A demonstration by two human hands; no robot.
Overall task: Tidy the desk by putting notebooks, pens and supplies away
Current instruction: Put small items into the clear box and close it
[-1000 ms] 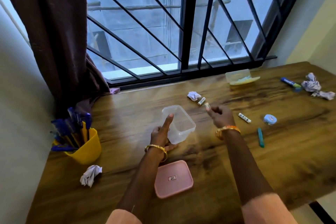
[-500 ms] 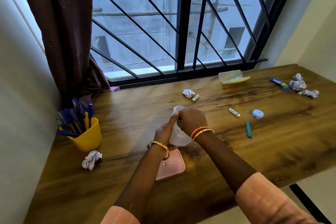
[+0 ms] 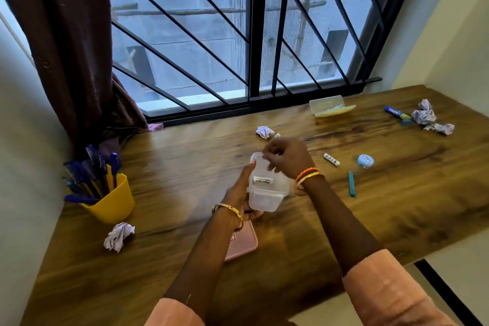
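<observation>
The clear plastic container [image 3: 267, 188], tilted above the desk [image 3: 185, 161] in the gripping left hand [image 3: 239, 193], now has the right hand [image 3: 288, 157] curled at its mouth, having carried a small eraser over, so 1 supply is likely going in.

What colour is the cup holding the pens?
Yellow; the cup stands at the desk's left edge in the head view.

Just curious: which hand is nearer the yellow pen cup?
Left. The left hand holds the clear container, nearer the yellow pen cup; the right hand is on the container's far side.
</observation>
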